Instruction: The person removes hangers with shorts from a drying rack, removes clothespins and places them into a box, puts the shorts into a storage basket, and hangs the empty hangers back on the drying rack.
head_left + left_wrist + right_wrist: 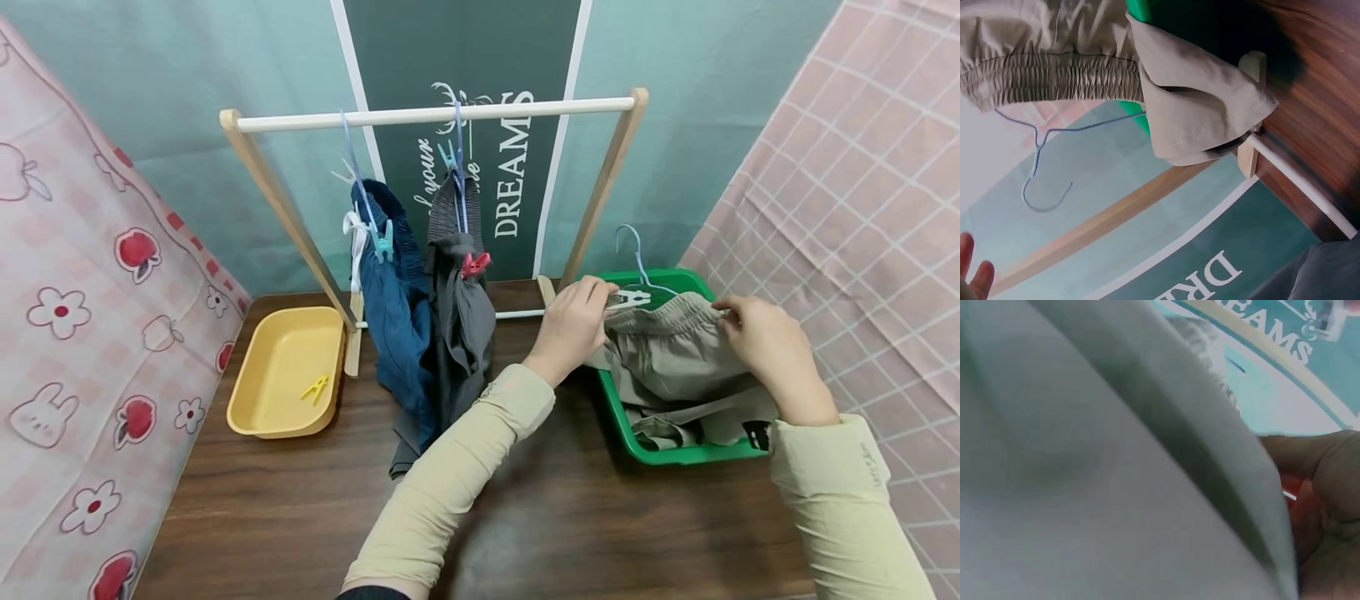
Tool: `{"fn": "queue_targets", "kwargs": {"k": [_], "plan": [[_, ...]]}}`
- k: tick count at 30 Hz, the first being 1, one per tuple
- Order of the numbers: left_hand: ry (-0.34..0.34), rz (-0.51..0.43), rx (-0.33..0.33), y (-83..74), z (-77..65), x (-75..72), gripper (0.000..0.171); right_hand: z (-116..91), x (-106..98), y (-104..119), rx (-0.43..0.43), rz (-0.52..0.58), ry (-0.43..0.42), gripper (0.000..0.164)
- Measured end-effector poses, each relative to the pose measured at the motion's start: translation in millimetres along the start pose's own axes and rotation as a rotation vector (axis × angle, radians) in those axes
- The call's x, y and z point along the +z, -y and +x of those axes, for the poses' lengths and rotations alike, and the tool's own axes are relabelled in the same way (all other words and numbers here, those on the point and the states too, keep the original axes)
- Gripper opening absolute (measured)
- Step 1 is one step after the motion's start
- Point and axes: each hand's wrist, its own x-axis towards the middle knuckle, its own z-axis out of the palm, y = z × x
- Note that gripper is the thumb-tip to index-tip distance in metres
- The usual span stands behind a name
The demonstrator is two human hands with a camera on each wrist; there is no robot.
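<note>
A pair of khaki pants (675,350) with a gathered elastic waistband (1085,78) lies over the green basket (626,425). A light blue wire hanger (637,250) shows its hook above the waistband, its lower part hidden by the cloth. At the waistband's left end my left hand (573,325) pinches a white clothespin (628,298) between thumb and fingers; only its fingertips (982,278) enter the left wrist view. My right hand (768,346) pinches the right end of the waistband. Pale cloth fills most of the right wrist view, beside the right thumb (1297,453).
A clothes rack (435,115) stands behind, holding blue pants (397,308) and dark grey pants (461,308) on hangers with clothespins. Left of it sits a yellow tray (262,383) containing a yellow clothespin (315,389). Patterned curtains hang at both sides.
</note>
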Motion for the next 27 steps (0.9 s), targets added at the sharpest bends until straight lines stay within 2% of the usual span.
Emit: {"fn": "queue_targets", "kwargs": {"k": [5,9,13,18,22,27], "plan": [[-0.043,-0.028,-0.054,-1.3,5.2,-12.7,0.028,3.4,6.0,-11.7,0.080,0.001,0.013,0.032],[-0.103,-0.073,-0.070,-4.5,11.7,-33.2,0.032,6.3,10.3,-21.4,0.142,0.014,0.051,0.038],[-0.195,-0.134,-0.096,-6.0,20.9,-61.2,0.034,7.3,14.2,-27.2,0.157,0.017,0.059,0.042],[-0.299,-0.297,-0.152,-1.4,29.8,-101.0,0.035,7.6,17.1,-28.1,0.194,-0.002,0.069,0.054],[-0.413,-0.431,-0.187,9.1,30.9,-133.3,0.035,7.3,18.9,-28.0,0.240,-0.007,0.061,0.063],[-0.595,-0.554,-0.255,30.0,25.6,-167.8,0.033,8.1,20.3,-29.6,0.285,0.003,0.066,0.060]]}}
